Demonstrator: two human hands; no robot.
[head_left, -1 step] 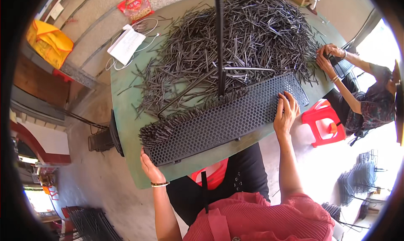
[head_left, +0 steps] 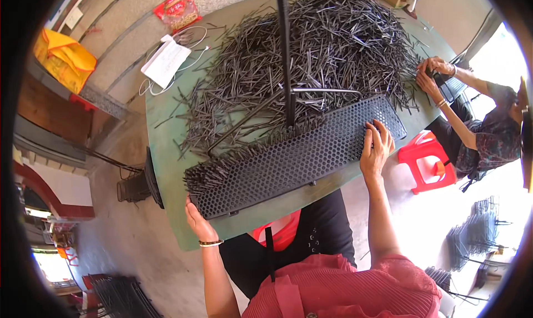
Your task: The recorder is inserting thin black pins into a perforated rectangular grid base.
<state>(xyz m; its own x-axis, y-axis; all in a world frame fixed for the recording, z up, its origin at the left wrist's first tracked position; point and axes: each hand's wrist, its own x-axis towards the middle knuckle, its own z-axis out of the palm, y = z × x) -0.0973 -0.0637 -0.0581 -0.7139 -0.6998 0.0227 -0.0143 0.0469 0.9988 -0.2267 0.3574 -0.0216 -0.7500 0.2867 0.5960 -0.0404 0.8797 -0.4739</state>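
A long black perforated board point(head_left: 300, 158) slants across the front of the green table. Thin black sticks stand in its holes, densely at the left end and along the far edge. My left hand point(head_left: 199, 221) grips the board's near left corner, its fingers against the end; part of them is hidden. On the right part of the board my right hand point(head_left: 377, 149) lies with its fingers stretched out over the holes, holding nothing. Beyond the board spreads a large heap of loose black sticks point(head_left: 316, 51).
A black upright pole point(head_left: 285, 51) with a thin metal side rod rises behind the board. A white pouch with a cable point(head_left: 165, 61) and a red snack bag point(head_left: 176, 10) lie on the far left. At right a co-worker's hands point(head_left: 433, 76) work beside a red stool point(head_left: 426, 162).
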